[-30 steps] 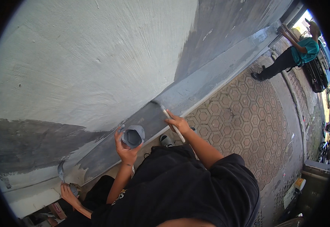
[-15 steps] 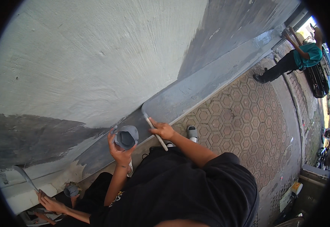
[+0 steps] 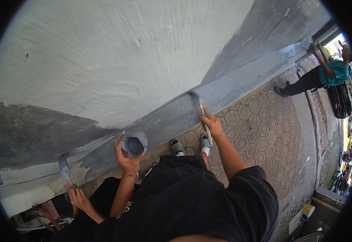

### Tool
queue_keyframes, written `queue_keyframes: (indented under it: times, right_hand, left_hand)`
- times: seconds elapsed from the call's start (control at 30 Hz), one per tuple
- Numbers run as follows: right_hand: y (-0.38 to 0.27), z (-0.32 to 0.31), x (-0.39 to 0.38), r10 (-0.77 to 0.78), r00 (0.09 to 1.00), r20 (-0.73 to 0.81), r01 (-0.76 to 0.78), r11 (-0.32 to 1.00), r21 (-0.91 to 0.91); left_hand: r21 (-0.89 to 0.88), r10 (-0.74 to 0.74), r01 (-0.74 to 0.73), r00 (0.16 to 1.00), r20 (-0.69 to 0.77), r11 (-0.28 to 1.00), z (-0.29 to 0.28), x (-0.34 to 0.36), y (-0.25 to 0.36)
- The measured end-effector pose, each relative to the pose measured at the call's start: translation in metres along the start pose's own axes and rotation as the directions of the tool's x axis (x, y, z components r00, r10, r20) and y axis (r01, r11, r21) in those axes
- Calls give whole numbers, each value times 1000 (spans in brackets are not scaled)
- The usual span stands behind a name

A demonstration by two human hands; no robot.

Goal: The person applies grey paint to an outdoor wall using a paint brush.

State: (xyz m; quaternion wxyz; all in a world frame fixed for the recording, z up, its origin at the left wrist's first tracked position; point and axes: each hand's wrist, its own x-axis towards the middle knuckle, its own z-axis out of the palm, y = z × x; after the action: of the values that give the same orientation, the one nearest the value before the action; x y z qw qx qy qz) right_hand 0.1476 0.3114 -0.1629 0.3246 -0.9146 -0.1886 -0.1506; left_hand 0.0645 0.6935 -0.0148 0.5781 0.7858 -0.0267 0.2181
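My left hand [image 3: 128, 162] is wrapped round a paint-smeared cup [image 3: 143, 139], its dark hollow turned up towards me. Between the fingers of my right hand [image 3: 213, 124] is the pale handle of a long paintbrush [image 3: 207, 132]. The brush's bent grey head touches the ledge [image 3: 168, 121] along the foot of the wall, by a darker, wet-looking stretch of grey. Above it rises the wall [image 3: 115, 60], mostly pale with dark grey patches. At lower left, a co-worker's hand [image 3: 79, 199] holds another bent brush [image 3: 64, 166] against the ledge.
My sandalled feet [image 3: 178, 147] stand on hexagonal paving [image 3: 260, 133]. The co-worker at lower left is close by my left arm. Farther off at upper right, a person in a teal shirt [image 3: 339, 72] reaches to the wall. A grey box-like object [image 3: 332, 195] stands at lower right.
My right hand has carried the paintbrush rightward and farther along the ledge. The left hand keeps hold of the cup. The co-worker's brush at lower left has shifted right.
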Motion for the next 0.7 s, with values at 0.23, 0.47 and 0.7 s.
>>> queue_keyframes:
  times: [0.23, 0.47, 0.7]
  right_hand:
    - [0, 26, 18, 87, 934, -347, -83, 996, 25]
    - [-146, 150, 5, -411, 888, 208, 295, 854, 429]
    - [-204, 192, 32, -663, 726, 182, 489, 684, 541]
  left_hand:
    - [169, 13, -7, 999, -31, 986, -27, 11, -1]
    - [214, 20, 15, 987, -160, 977, -46, 2, 22]
    - [183, -80, 133, 959, -272, 974, -55, -13, 37]
